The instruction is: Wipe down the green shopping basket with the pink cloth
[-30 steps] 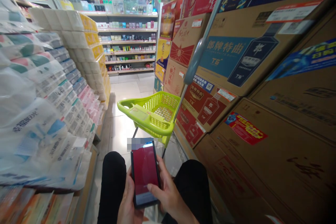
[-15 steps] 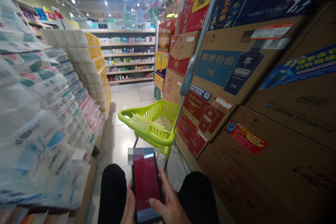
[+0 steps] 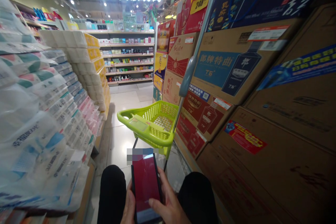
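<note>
A dark phone [image 3: 146,189] with a red screen is held upright between my knees at the bottom of the view. My left hand [image 3: 128,208] cups its left edge from below. My right hand [image 3: 169,203] wraps its right edge, with the thumb lying across the lower screen. My legs in black trousers flank both hands. Just beyond the phone stands a lime-green shopping basket [image 3: 149,122] on a wheeled frame, its long grey handle [image 3: 193,61] leaning up to the right.
Stacked packs of tissue and toilet paper [image 3: 39,112] wall the left side of the narrow aisle. Brown and red cardboard cartons [image 3: 262,94] are piled high on the right. Tiled floor [image 3: 126,98] runs ahead to cosmetics shelves [image 3: 128,56] under a lit sign.
The view tilted upward, so the phone and hands sit lower in frame and the ceiling sign appeared. Both hands keep the same hold on the phone.
</note>
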Motion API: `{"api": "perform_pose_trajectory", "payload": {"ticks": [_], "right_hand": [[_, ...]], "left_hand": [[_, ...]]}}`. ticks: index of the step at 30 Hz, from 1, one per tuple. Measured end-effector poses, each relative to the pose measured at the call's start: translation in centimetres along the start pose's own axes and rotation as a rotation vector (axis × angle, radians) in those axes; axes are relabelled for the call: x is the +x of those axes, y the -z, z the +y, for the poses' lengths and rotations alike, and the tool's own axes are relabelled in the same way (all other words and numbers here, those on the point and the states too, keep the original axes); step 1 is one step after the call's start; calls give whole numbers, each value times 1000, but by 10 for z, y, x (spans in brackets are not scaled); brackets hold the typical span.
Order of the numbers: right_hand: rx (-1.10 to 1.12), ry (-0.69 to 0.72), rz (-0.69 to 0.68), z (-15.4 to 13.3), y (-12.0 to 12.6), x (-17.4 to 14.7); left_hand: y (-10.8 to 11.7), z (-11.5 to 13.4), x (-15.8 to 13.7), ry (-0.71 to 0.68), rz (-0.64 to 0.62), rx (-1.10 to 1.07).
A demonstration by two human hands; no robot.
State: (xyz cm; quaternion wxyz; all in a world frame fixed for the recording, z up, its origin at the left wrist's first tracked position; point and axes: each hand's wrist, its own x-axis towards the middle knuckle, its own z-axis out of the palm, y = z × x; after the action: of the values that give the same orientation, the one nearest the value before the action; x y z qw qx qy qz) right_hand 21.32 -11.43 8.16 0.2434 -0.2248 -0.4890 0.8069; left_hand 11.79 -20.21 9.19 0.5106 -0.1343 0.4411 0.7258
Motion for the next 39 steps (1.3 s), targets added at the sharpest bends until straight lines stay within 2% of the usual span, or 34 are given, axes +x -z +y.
{"api": "perform_pose_trajectory", "payload": {"ticks": [8, 15, 21, 29, 39], "right_hand": [[0, 24, 22, 2, -2, 0], [-38, 27, 36, 4, -2, 0], [-87, 49, 63, 12, 0, -2], [-55, 43, 16, 9, 1, -3], [1, 39, -22, 4, 0, -3]], "left_hand": [[2, -2, -1, 69, 19, -65], [-13, 3, -12, 67, -14, -125], [-21, 6, -19, 46, 57, -116], [-26, 11, -26, 55, 84, -70], [-28, 11, -28, 48, 56, -76]]}}
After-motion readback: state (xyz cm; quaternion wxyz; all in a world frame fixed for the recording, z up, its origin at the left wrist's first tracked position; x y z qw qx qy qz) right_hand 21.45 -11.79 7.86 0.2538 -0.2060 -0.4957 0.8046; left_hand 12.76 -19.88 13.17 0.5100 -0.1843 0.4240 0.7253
